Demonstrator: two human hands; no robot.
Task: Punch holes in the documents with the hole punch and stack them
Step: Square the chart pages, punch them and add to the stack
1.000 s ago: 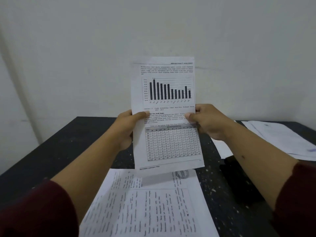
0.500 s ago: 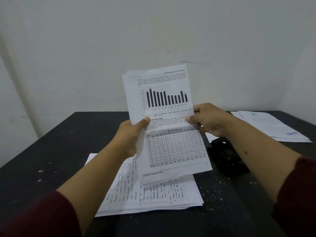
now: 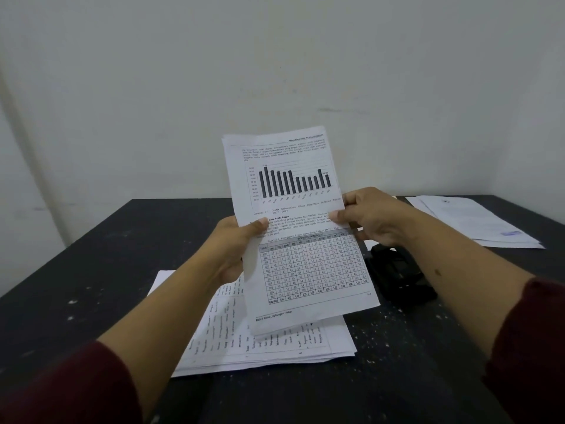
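I hold a small sheaf of printed pages, with a bar chart and a table on the top sheet, upright above the table. My left hand pinches its left edge and my right hand pinches its right edge, thumbs on the front. A stack of printed documents lies flat on the black table just under the held pages. The black hole punch stands on the table to the right of the sheaf, partly behind my right forearm.
A second pile of white papers lies at the table's far right corner. Small white paper flecks dot the dark tabletop. A pale wall rises right behind the table's far edge.
The held pages have tilted slightly to the left and sunk a little. The view has lifted, so the flat stack, the hole punch and more tabletop show.
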